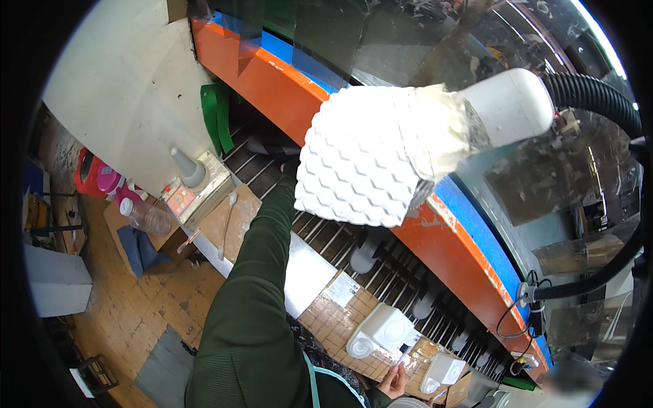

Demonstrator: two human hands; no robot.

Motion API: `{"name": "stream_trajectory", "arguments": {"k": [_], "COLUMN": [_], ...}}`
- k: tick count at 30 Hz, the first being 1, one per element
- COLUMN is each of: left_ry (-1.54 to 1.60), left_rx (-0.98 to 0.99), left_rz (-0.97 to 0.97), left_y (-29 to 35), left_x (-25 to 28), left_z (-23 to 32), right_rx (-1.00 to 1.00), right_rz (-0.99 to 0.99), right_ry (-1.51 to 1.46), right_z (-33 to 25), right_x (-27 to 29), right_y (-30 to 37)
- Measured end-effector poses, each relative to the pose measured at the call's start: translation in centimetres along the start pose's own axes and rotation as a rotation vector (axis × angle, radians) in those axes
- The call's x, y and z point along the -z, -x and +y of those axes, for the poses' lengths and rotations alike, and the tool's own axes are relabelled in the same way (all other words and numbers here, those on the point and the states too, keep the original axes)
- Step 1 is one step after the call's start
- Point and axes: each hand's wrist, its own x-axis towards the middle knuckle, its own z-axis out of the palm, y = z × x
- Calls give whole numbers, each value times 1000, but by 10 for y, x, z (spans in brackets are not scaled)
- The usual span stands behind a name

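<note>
My left arm, in a dark green sleeve, stretches across to the roller conveyor [320, 228]. Only a sliver of my left hand [283, 168] shows by a dark grey object on the rollers; a white zigzag-textured hood [360, 156] hides the rest, and its fingers cannot be made out. At the lower edge, my right hand [392, 382] has its fingers drawn together around something thin and pale, too small to name. Just beyond it sits a white plastic device with a round top [388, 330], on a brown cardboard sheet [330, 313]. A similar white device [443, 370] lies farther right.
The hood is taped to a white tube [510, 105] with a black corrugated hose [592, 98]. An orange barrier [449, 255] borders the conveyor. Left are a grey cone on a box [187, 170], a brush [228, 224] and a plastic bottle [146, 217]. Grey rounded parts [365, 257] lie among the rollers.
</note>
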Motion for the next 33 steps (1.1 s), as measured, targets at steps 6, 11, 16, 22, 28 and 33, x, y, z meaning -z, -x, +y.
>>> {"name": "stream_trajectory", "arguments": {"k": [6, 11, 16, 22, 28, 33], "left_ry": [-25, 60, 144, -74, -747, -910], "left_rx": [-11, -27, 23, 156, -313, -247], "left_rz": [-20, -67, -201, -455, -355, -316], "left_y": [-2, 4, 22, 93, 183, 218], "left_x": [3, 18, 15, -82, -199, -197], "left_z": [-6, -5, -1, -41, -103, -78], "right_rx": [117, 42, 10, -6, -160, -147], "right_rz": [-53, 26, 79, 128, 193, 250], "right_ry": [75, 133, 50, 84, 160, 159], "right_z": [-12, -16, -22, -17, -9, -2], "right_x": [-5, 8, 23, 45, 80, 104], "right_y": [17, 40, 61, 87, 121, 144]}}
